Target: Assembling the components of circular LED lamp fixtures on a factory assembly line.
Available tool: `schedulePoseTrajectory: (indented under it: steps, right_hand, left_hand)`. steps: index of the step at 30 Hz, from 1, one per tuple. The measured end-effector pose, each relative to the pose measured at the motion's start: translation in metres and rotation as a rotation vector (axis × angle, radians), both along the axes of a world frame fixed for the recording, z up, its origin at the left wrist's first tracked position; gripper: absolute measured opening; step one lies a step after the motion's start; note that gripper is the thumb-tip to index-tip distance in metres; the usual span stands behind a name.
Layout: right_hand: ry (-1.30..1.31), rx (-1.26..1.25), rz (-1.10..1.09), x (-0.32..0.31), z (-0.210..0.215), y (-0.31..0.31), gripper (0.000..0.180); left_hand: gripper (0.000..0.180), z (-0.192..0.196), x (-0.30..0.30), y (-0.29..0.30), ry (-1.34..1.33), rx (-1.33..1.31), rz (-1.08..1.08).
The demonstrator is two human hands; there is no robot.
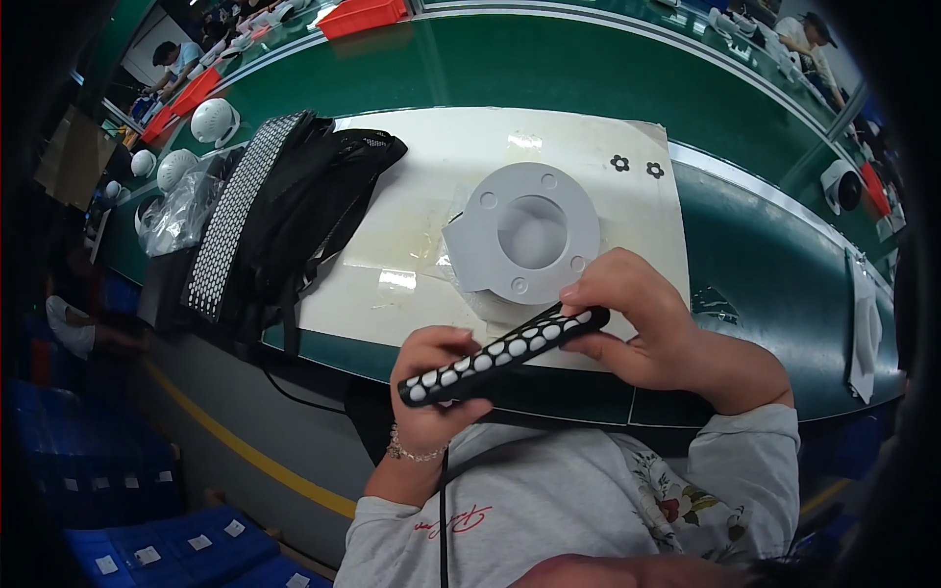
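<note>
your left hand (pixel 426 377) is closed around the left end of a black strip with white round spots (pixel 502 353), and your right hand (pixel 637 318) pinches its right end between thumb and fingers. the strip slants, right end farther from you, over the near edge of a pale sheet (pixel 392 230) on the tabletop (pixel 755 255). just beyond, a grey ring (pixel 470 240) with a flat tab on its left lies on that sheet. open sheet runs left of the ring to a pile of black mesh pieces (pixel 319 186); a clear bag (pixel 184 220) sits at the pile's left. right of the sheet, you have bare green tabletop, with a white sheet-like piece (pixel 864 328) near its right edge.
</note>
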State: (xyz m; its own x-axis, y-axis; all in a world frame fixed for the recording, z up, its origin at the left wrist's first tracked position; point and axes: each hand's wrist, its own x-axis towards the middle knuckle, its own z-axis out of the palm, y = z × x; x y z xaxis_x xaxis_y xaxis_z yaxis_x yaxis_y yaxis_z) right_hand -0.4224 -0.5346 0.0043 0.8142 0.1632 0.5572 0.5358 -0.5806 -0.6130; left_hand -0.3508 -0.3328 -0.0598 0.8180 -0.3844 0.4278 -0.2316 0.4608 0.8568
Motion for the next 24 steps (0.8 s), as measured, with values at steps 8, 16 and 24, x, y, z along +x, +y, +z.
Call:
schedulePoseTrajectory:
  steps: [8,16,24]
  right_hand:
    - [0.046,0.063,0.022,0.001,0.000,0.000,0.024]
    - [0.031,0.109,0.003,-0.003,0.005,-0.001,0.040]
    - [-0.265,-0.110,0.028,0.002,-0.007,0.000,0.049]
  left_hand:
    - [0.018,0.003,-0.001,0.010,0.046,0.178,0.029]
    - [0.018,0.001,-0.002,0.008,0.001,0.142,0.128]
    - [0.029,-0.014,-0.004,0.008,0.209,-0.009,0.065]
